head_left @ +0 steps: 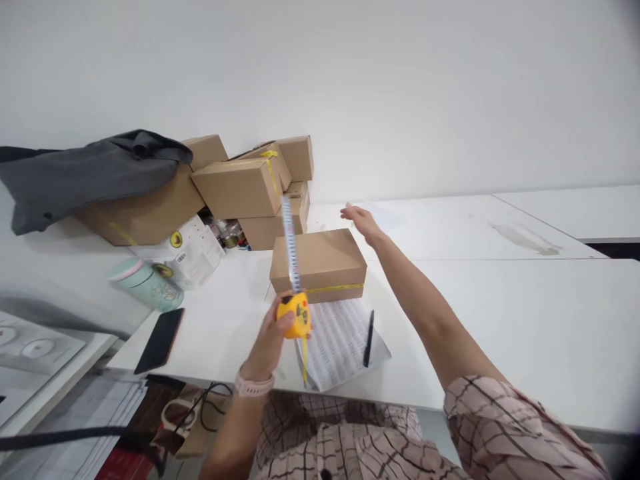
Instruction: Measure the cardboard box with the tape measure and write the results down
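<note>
My left hand is closed around a yellow tape measure. Its blade sticks out away from me, passing in front of a closed brown cardboard box with yellow tape along its near side. Past the box's far right corner, my right hand reaches out with fingers stretched and nothing visible in them. Printed sheets lie on the table in front of the box, with a black pen on them. A yellow strap hangs below the tape measure.
Several cardboard boxes are piled at the back left, a grey garment over some. Nearby are a white carton, a mint-green tumbler and a dark phone at the table's left edge. A wall stands behind the white table.
</note>
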### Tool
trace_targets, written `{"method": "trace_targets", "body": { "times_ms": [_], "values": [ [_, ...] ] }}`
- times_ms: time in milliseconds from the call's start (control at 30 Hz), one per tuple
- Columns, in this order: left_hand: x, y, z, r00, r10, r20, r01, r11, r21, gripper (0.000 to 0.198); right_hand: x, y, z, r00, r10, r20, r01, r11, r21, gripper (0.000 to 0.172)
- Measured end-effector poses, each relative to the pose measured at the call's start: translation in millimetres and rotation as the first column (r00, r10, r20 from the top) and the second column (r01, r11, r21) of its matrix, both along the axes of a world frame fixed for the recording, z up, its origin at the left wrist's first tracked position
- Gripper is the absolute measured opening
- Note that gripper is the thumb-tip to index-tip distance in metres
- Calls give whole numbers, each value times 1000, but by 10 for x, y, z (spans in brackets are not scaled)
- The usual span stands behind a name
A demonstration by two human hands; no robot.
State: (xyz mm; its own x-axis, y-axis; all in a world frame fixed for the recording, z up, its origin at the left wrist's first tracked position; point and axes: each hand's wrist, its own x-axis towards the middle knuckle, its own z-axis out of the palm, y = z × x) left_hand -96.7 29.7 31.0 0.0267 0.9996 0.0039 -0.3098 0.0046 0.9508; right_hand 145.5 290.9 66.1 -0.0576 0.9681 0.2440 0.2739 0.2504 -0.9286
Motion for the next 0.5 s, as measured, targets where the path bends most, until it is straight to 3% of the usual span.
{"method": "trace_targets", "body": {
  "times_ms": [67, 133, 200, 267, 367, 500],
  "values": [
    [-239, 10, -101, 983, 174, -59, -171, 984, 60, 63, 253, -304, -102, 997, -33, -75, 27, 996, -88, 74],
    [-410, 77, -205, 959, 263, -111, -257, 964, 59, 63, 394, -649, -253, 998, 27, -59, -38, 978, -207, 80],
    [-493, 186, -262, 957, 259, -130, -257, 966, 32, 62, 409, -943, -389, 987, 144, -67, -157, 950, -271, 81],
    [-510, 306, -242, 967, 224, -124, -223, 974, 23, 63, 342, -1113, -443, 975, 219, -30, -219, 944, -247, 80],
    [-495, 452, -77, 973, 204, -111, -199, 978, 55, 63, 234, -1115, -317, 965, 182, 187, -168, 982, -92, 75],
    [-499, 604, 216, 976, 188, -110, -169, 973, 159, 60, 186, -871, 39, 867, -19, 497, -40, 993, 108, 55]
  ]
}}
